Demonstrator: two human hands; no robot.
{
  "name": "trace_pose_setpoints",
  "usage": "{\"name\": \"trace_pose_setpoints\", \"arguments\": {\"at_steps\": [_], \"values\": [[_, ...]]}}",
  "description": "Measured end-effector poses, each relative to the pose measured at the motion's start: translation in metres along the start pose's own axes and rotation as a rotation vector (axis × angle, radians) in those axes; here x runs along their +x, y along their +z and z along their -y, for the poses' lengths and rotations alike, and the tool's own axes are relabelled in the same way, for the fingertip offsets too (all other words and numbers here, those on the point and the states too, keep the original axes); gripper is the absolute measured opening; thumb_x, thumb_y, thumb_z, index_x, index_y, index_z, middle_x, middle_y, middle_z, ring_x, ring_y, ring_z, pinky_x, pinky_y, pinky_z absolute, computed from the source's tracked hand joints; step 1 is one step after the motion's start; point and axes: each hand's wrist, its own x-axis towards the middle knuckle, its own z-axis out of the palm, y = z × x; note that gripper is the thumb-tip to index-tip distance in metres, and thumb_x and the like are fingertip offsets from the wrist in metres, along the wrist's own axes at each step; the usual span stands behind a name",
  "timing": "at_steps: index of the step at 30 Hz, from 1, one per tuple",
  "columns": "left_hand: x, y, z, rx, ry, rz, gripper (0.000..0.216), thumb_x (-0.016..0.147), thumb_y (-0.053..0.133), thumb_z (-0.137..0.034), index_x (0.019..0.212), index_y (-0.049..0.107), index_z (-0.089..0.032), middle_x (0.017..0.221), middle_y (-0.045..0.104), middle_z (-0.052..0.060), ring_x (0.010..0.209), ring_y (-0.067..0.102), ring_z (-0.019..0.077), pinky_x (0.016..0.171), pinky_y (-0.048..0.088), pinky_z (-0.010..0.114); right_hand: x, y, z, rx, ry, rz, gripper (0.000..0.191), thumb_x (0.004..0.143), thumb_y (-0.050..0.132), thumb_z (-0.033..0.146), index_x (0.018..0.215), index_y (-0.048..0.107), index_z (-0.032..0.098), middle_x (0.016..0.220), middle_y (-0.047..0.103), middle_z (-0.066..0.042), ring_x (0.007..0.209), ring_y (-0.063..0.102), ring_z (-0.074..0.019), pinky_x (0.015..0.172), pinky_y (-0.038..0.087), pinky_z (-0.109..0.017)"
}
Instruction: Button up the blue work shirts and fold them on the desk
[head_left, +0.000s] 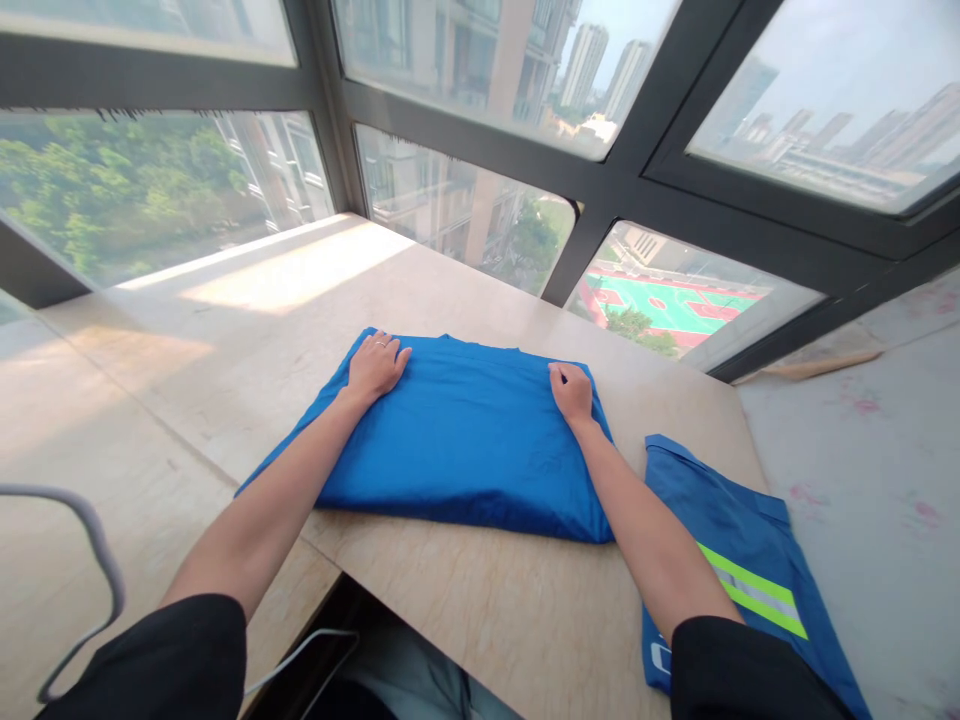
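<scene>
A bright blue folded garment (450, 430) lies on the marble-patterned ledge in front of me, its surface lightly creased. My left hand (375, 367) rests flat on its far left corner, fingers stretched over the far edge, a ring on one finger. At the far right corner, my right hand (571, 392) is closed, its curled fingers against the fabric. How much cloth it grips is partly hidden. To the right lies a second folded blue garment (724, 500), darker, with a yellow-green and silver reflective stripe; my right forearm covers part of it.
Dark window frames (480, 130) border the ledge (262, 370) at the back. A flower-patterned wall (862, 480) stands on the right. A grey cable (101, 550) loops at the left, and a white cable (300, 645) hangs near a dark opening below the front edge.
</scene>
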Motion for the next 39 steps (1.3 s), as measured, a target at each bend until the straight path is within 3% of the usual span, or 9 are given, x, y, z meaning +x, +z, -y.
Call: {"name": "trace_pose_setpoints", "arguments": {"at_steps": [3, 6, 12, 15, 18, 25, 31, 35, 39], "values": [[-0.011, -0.006, -0.017, -0.005, 0.001, -0.011, 0.051, 0.099, 0.029, -0.040, 0.122, 0.061, -0.007, 0.136, 0.058, 0.020, 0.140, 0.039, 0.0315, 0.115, 0.029, 0.048, -0.006, -0.001, 0.012, -0.017, 0.084, 0.000, 0.045, 0.095, 0.032, 0.030, 0.114, 0.069, 0.012, 0.122, 0.067, -0.017, 0.117, 0.059, -0.0269, 0.104, 0.040, -0.039], [-0.026, -0.014, -0.052, -0.016, 0.077, -0.029, 0.051, 0.098, 0.032, -0.043, 0.125, 0.059, -0.009, 0.140, 0.055, 0.019, 0.142, 0.036, 0.0307, 0.116, 0.029, 0.047, -0.013, 0.004, 0.035, -0.011, 0.127, -0.003, 0.043, 0.091, 0.040, 0.030, 0.121, 0.065, 0.010, 0.126, 0.065, -0.020, 0.120, 0.057, -0.0302, 0.105, 0.039, -0.045], [-0.044, -0.019, -0.132, -0.084, 0.235, -0.019, 0.044, 0.097, 0.033, -0.026, 0.131, 0.058, -0.014, 0.142, 0.054, 0.018, 0.143, 0.035, 0.0290, 0.117, 0.026, 0.049, -0.035, 0.026, 0.129, 0.367, 0.067, -0.049, 0.045, 0.091, 0.043, 0.038, 0.126, 0.057, 0.015, 0.131, 0.062, -0.014, 0.123, 0.055, -0.0262, 0.107, 0.040, -0.039], [-0.047, -0.009, -0.144, -0.117, 0.154, 0.026, 0.048, 0.097, 0.032, -0.025, 0.139, 0.053, -0.017, 0.143, 0.054, 0.017, 0.142, 0.037, 0.0295, 0.115, 0.029, 0.050, -0.060, 0.043, 0.169, 0.595, 0.158, -0.080, 0.044, 0.093, 0.036, 0.036, 0.127, 0.054, 0.015, 0.128, 0.062, -0.015, 0.118, 0.058, -0.0246, 0.101, 0.046, -0.038], [-0.052, 0.003, -0.141, -0.118, 0.014, 0.058, 0.052, 0.097, 0.029, -0.025, 0.145, 0.047, -0.018, 0.149, 0.047, 0.017, 0.143, 0.036, 0.0309, 0.114, 0.030, 0.052, -0.092, 0.058, 0.181, 0.703, 0.196, -0.148, 0.039, 0.093, 0.034, 0.033, 0.121, 0.055, 0.017, 0.119, 0.065, -0.014, 0.111, 0.061, -0.0241, 0.098, 0.048, -0.039], [-0.058, 0.009, -0.116, -0.118, 0.005, -0.025, 0.059, 0.098, 0.028, -0.047, 0.144, 0.048, -0.016, 0.150, 0.045, 0.016, 0.143, 0.036, 0.0311, 0.116, 0.026, 0.051, -0.116, 0.044, 0.140, 0.728, 0.193, -0.160, 0.032, 0.090, 0.037, 0.032, 0.109, 0.058, 0.018, 0.113, 0.068, -0.014, 0.107, 0.064, -0.0230, 0.098, 0.049, -0.037], [-0.052, 0.005, -0.070, -0.048, 0.033, 0.028, 0.062, 0.098, 0.028, -0.050, 0.145, 0.047, -0.014, 0.153, 0.041, 0.016, 0.144, 0.034, 0.0297, 0.118, 0.024, 0.047, -0.108, 0.009, 0.067, 0.709, 0.197, -0.164, 0.028, 0.086, 0.046, 0.036, 0.102, 0.061, 0.018, 0.107, 0.072, -0.013, 0.100, 0.068, -0.0226, 0.091, 0.053, -0.036], [-0.052, 0.001, -0.033, -0.005, 0.039, 0.082, 0.064, 0.099, 0.026, -0.050, 0.147, 0.044, -0.013, 0.155, 0.038, 0.017, 0.146, 0.030, 0.0306, 0.119, 0.022, 0.047, -0.110, -0.007, 0.014, 0.813, 0.339, -0.312, 0.026, 0.079, 0.053, 0.035, 0.095, 0.061, 0.016, 0.097, 0.074, -0.012, 0.087, 0.071, -0.0220, 0.088, 0.055, -0.039], [-0.052, -0.001, -0.010, 0.011, 0.064, 0.108, 0.066, 0.099, 0.026, -0.051, 0.148, 0.042, -0.011, 0.155, 0.037, 0.017, 0.146, 0.029, 0.0309, 0.119, 0.022, 0.046, -0.114, -0.013, -0.005, 0.805, 0.365, -0.373, 0.024, 0.079, 0.051, 0.033, 0.093, 0.061, 0.016, 0.095, 0.074, -0.010, 0.087, 0.071, -0.0207, 0.088, 0.055, -0.039]]}}
